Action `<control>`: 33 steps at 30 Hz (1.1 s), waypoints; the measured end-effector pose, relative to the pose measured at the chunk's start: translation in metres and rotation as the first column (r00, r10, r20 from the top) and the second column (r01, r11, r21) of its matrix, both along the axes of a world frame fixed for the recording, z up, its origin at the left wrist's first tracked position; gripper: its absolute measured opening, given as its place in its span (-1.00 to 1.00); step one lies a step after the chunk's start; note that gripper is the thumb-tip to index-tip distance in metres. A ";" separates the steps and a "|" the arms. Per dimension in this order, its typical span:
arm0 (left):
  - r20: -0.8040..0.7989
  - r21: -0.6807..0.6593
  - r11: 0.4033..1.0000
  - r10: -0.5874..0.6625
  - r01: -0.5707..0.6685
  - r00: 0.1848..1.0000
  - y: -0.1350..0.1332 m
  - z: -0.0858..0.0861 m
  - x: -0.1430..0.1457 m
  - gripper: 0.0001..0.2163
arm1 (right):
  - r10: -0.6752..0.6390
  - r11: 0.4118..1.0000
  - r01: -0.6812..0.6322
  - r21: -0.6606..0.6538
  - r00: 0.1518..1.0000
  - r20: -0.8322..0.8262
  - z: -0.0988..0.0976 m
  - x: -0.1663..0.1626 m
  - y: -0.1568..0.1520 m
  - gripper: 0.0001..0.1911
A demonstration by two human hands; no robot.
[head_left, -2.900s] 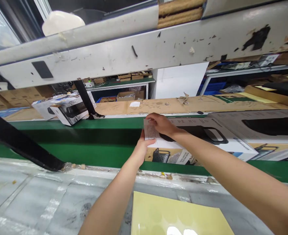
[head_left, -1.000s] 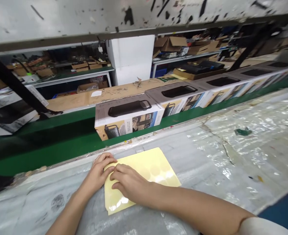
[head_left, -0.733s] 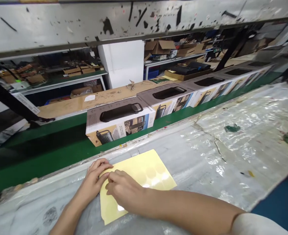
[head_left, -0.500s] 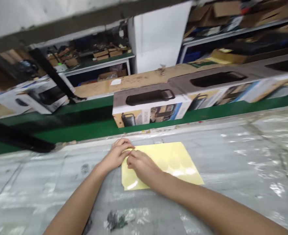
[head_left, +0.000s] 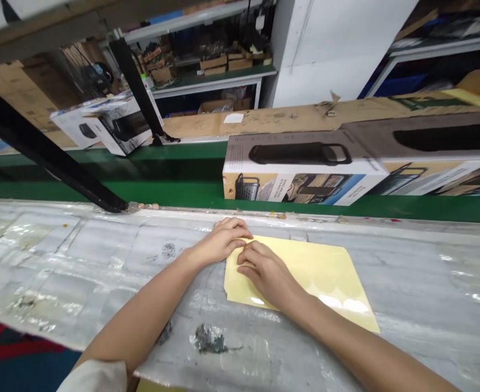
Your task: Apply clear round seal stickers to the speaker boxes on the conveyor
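Observation:
A pale yellow sheet of round stickers [head_left: 317, 272] lies flat on the plastic-covered bench [head_left: 80, 256]. My left hand [head_left: 223, 242] presses on the sheet's upper left corner. My right hand [head_left: 264, 272] rests on the sheet beside it, fingertips pinched at the same corner. Whether a sticker is between the fingers is hidden. Beyond the bench, a printed speaker box [head_left: 301, 169] lies on the green conveyor belt [head_left: 174, 185], with a second box [head_left: 439, 152] touching it on the right.
A black slanted frame bar [head_left: 47, 155] crosses the belt at left. Two more product boxes [head_left: 109, 125] sit beyond the belt at left. Flat cardboard [head_left: 289, 117] runs along the far side, with shelves of cartons behind. A dark smear [head_left: 209, 340] marks the bench.
My hands left the speaker box on the belt and came down onto the yellow sheet. Over the last second they stayed at its corner while the view swung left; the boxes shifted right.

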State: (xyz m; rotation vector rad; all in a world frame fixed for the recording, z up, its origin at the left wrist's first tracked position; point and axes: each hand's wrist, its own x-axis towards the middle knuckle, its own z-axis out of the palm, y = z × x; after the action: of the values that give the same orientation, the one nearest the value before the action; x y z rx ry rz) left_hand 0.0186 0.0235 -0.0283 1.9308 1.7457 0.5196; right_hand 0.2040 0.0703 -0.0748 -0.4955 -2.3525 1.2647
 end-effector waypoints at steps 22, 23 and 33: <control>-0.318 0.223 0.960 0.235 -0.169 0.918 0.253 0.098 -0.042 -0.59 | -0.231 0.972 0.209 -0.110 0.934 -0.271 0.107 0.015 0.258 -0.53; -0.362 0.143 0.968 0.246 -0.208 0.899 0.271 0.094 -0.045 -0.56 | -0.220 0.976 0.210 -0.063 0.931 -0.291 0.105 0.000 0.274 -0.56; -0.437 0.033 0.963 0.254 -0.267 0.863 0.286 0.058 -0.045 -0.67 | -0.087 0.995 0.098 0.034 0.964 -0.252 0.075 -0.081 0.374 -0.69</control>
State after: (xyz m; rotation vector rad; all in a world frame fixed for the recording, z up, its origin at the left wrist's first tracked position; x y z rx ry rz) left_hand -0.0260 0.3094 0.0301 1.9040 2.3049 0.1449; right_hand 0.1234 0.4440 0.0000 -0.4007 -2.1179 1.1552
